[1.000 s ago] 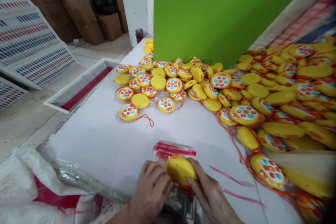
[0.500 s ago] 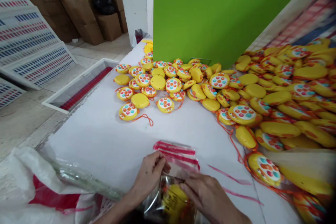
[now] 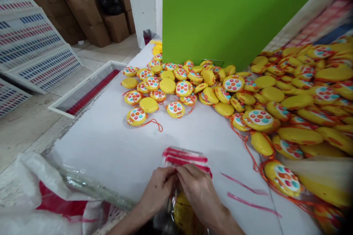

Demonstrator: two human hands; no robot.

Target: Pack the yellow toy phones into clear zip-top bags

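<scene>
My left hand (image 3: 160,187) and my right hand (image 3: 197,187) meet at the top of a clear plastic bag (image 3: 180,214), fingers pinched together on its upper edge. Inside the bag a yellow toy shows through, partly hidden by my right hand. Just beyond my fingers lies a stack of clear bags with red stripes (image 3: 186,156), flat on the white tabletop (image 3: 116,147). Two thin pink strips (image 3: 253,204) rest to the right of my right hand.
Yellow toys (image 3: 167,85) with orange cords spread across the table's far side and heap up on the right (image 3: 298,101). A green panel (image 3: 220,14) stands behind them. White plastic sacking (image 3: 33,176) hangs at the lower left; a white crate (image 3: 62,108) is beyond the left edge.
My right hand has moved up and left from the bag's side to its top edge, against my left hand. The view has shifted slightly.
</scene>
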